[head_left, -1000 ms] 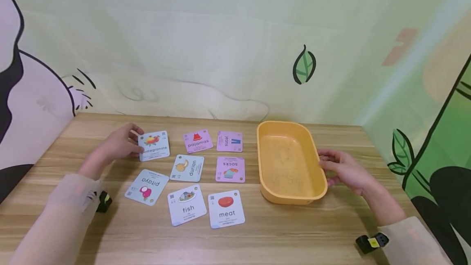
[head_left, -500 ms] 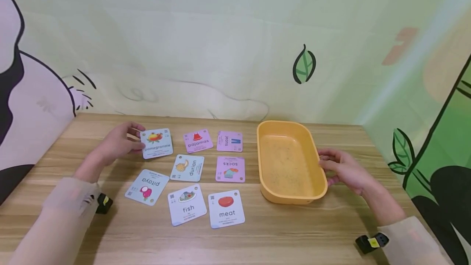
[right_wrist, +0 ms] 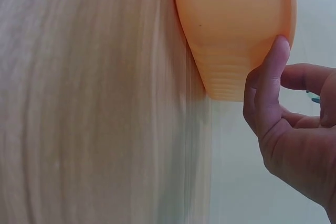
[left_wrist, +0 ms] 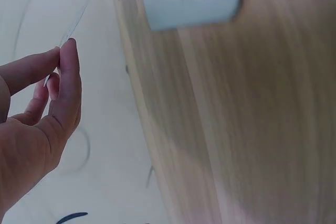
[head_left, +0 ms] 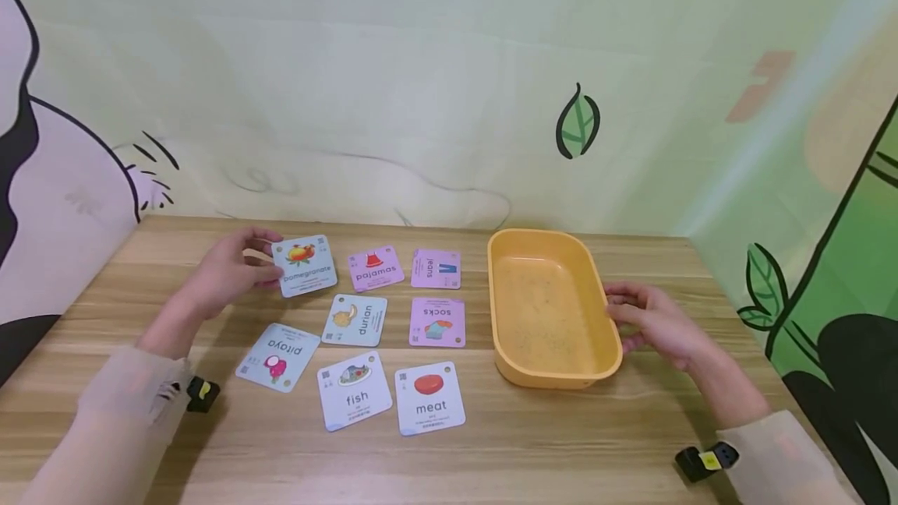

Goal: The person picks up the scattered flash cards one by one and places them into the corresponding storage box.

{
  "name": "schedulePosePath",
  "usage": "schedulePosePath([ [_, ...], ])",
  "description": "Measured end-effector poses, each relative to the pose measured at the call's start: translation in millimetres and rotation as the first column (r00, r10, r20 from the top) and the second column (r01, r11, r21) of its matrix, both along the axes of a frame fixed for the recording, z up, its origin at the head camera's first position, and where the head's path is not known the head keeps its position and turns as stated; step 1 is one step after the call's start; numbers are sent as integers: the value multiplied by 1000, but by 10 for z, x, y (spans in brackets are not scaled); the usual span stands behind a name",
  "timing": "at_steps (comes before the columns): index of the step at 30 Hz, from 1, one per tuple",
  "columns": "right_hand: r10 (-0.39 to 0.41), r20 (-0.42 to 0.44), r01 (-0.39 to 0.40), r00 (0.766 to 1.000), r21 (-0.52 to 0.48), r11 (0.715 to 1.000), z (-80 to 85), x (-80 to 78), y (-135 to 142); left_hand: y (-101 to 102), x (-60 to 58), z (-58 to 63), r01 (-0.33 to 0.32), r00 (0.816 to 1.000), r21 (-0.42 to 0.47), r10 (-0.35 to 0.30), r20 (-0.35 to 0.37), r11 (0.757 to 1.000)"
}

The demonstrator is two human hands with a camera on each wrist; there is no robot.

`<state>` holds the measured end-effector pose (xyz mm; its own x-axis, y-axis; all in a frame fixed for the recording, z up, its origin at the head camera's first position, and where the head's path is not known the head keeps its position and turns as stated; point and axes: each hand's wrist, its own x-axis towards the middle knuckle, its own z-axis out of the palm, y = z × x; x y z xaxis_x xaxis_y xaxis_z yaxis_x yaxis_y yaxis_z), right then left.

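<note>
My left hand (head_left: 231, 267) pinches a pale blue pomegranate card (head_left: 305, 266) by its left edge, between thumb and fingers. Seen edge-on in the left wrist view, that card (left_wrist: 73, 23) is tilted and held above the table. A light blue durian card (head_left: 354, 319) and a pitaya card (head_left: 278, 357) lie nearest below it. Over on the right, a yellow-orange plastic bin (head_left: 554, 310) stands on the table. My right hand (head_left: 655, 326) rests against the bin's right outer side, fingers loosely bent near the rim; no finger shows inside the bin.
Purple pajamas (head_left: 376, 268), jeans (head_left: 436, 269) and socks (head_left: 438, 323) cards lie flat mid-table. White fish (head_left: 355, 391) and meat (head_left: 430, 399) cards lie in front of them. A printed cloth wall (head_left: 421, 100) rises behind the wooden table (head_left: 533, 450).
The left hand has lifted the pomegranate card and shifted it slightly right and away from me. My right hand and the bin have stayed in place.
</note>
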<state>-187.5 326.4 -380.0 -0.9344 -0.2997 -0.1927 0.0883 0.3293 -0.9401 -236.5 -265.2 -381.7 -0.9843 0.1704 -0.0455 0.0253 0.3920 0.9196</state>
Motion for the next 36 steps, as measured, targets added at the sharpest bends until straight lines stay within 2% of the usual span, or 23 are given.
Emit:
schedulePosePath([
  [15, -7, -4, 7, 1000, -20, 1000, -50, -48, -61, 405, 124, 98, 39, 999, 86, -35, -40, 996],
  [21, -4, -1, 4, 1000, -23, 1000, -53, -63, -79, 593, 158, 113, 57, 998, 143, -55, -15, 988],
  [36, 14, 11, -13, 1000, -30, 999, -30, -64, -84, 1094, 226, 69, 90, 994, 307, -105, 34, 948],
])
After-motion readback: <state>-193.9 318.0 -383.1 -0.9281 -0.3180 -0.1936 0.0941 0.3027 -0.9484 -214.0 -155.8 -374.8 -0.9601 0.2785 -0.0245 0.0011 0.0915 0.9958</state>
